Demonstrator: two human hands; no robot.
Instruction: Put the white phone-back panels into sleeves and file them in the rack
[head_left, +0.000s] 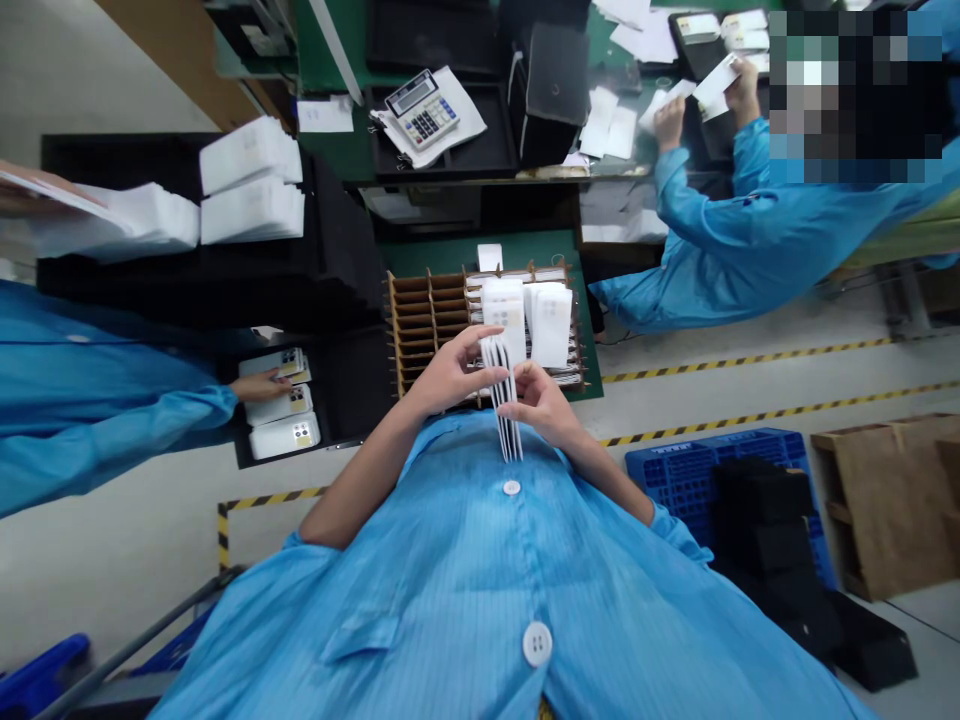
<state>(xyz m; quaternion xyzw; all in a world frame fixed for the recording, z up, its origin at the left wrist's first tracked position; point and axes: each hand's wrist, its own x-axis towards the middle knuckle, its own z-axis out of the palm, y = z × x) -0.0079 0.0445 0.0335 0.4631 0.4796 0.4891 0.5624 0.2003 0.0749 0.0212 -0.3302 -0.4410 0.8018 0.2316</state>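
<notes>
My left hand point(450, 372) and my right hand point(541, 402) are both closed on a thin stack of white cards point(507, 405), held edge-on close to my blue smock. The left fingers curl over the stack's top, and the right fingers pinch it from the side. Just beyond my hands stands a brown cardboard divider box point(429, 315) on a green table point(450, 255). Its right slots hold upright white cards point(551, 322); its left slots look bare.
A co-worker's sleeve and hand point(259, 385) at the left touch white phone cases point(285, 435) on a black tray. Another person in blue point(735, 220) handles papers at the far right. White stacks point(251, 185), a calculator point(422, 108), a blue pallet point(675, 470) and cardboard box point(889, 500) surround me.
</notes>
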